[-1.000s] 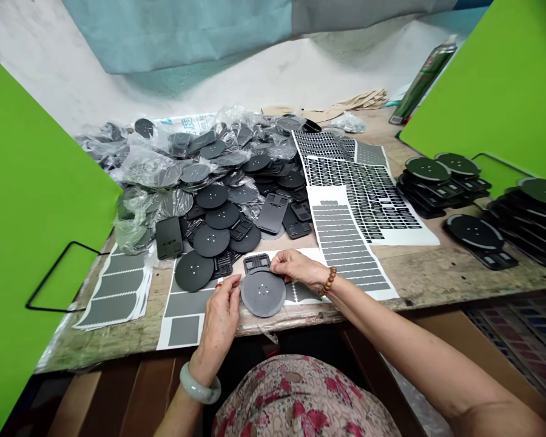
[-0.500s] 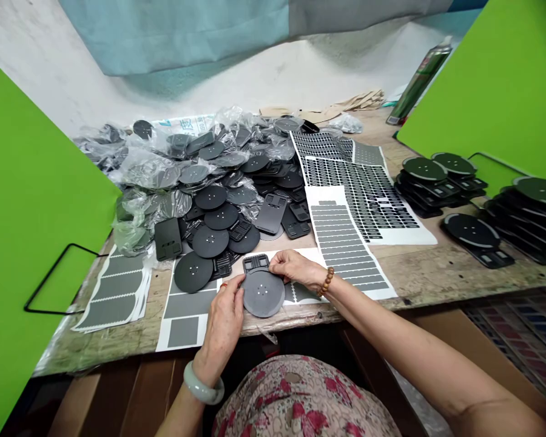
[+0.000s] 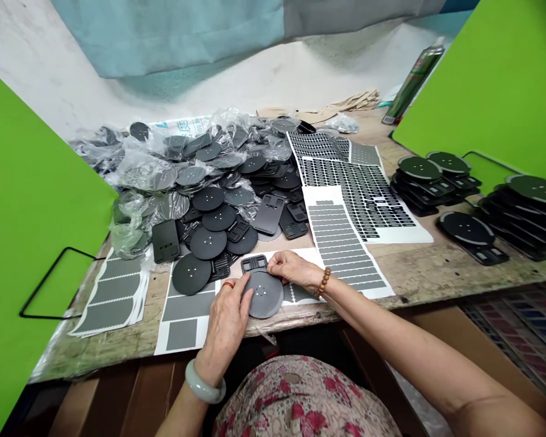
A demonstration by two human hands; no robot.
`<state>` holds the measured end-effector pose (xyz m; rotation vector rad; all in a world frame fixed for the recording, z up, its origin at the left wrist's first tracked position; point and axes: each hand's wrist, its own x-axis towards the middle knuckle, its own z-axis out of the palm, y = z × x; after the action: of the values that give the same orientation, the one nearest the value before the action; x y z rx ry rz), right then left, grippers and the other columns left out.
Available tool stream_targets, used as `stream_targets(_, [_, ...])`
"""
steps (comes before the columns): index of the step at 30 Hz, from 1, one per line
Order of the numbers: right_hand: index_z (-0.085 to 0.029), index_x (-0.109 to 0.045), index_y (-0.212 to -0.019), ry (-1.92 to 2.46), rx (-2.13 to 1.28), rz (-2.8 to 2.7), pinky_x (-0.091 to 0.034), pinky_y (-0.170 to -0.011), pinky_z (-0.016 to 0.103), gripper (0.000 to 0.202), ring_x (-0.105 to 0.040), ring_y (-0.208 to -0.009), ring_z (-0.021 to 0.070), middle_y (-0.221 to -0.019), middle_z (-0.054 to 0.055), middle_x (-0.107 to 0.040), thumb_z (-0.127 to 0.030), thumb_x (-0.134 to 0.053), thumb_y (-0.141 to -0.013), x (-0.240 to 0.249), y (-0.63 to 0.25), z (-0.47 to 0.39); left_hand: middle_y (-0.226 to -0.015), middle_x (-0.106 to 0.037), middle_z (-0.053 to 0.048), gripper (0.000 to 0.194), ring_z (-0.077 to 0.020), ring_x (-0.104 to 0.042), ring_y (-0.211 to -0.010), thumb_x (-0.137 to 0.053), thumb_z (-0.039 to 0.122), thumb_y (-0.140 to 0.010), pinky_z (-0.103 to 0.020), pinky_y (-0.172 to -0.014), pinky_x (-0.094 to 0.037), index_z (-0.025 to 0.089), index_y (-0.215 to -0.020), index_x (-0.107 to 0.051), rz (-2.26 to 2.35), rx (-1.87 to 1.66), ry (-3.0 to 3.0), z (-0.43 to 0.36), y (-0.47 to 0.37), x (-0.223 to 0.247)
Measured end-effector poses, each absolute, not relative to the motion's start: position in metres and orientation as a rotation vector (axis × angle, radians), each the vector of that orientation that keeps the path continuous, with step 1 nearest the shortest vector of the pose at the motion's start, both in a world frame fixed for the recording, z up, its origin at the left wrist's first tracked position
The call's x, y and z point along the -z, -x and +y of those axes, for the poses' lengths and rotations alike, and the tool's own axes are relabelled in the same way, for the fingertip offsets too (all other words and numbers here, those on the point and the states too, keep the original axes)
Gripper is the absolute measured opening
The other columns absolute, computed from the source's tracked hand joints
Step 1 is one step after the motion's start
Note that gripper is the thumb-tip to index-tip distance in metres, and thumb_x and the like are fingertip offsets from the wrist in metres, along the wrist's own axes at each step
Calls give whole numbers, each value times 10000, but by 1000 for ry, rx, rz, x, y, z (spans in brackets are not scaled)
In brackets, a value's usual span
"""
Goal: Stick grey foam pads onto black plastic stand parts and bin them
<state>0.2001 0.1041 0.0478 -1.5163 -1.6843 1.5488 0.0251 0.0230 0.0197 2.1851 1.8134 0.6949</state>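
A dark grey round plate with a small slotted tab (image 3: 264, 291) lies near the front edge of the worn table (image 3: 437, 273). My left hand (image 3: 227, 315) presses its fingers onto the plate's left side. My right hand (image 3: 293, 268) pinches the plate's upper right edge next to the tab. Under the plate lies a white sheet of grey stickers (image 3: 295, 294).
A big heap of black discs and parts in clear bags (image 3: 200, 182) fills the table's back left. Sticker sheets (image 3: 346, 237) lie to the right, others at the left (image 3: 111, 294). Stacked finished plates (image 3: 437, 176) stand far right. Green panels (image 3: 27, 218) flank both sides; a spray can (image 3: 412, 82) stands behind.
My left hand has slid further onto the round plate, its fingers now covering the left side. The right hand has stayed at the plate's top edge.
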Motion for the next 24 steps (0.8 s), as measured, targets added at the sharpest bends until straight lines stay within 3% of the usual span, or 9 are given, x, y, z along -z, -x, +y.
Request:
stream_targets(11, [-163, -506, -554, 1564, -1445, -1759, -311, -406, 181, 110, -409, -433, 72, -470, -48, -447, -182, -519, -662, -40, -200, 105, -995, -583, -117, 398, -250, -592, -922, -397, 326, -919, -397, -816, -480, 170, -1261, -525, 1822, -628, -2191, 22, -28, -20])
stream_targets(24, [-163, -509, -641, 1661, -1211, -1882, -364, -532, 197, 90, -477, -533, 93, -573, -19, -539, -82, -530, -673, -54, -197, 99, -958, -602, -117, 387, -246, -606, -884, -427, 324, -907, -371, -788, -488, 169, -1239, -551, 1849, -626, -2261, 23, -28, -20])
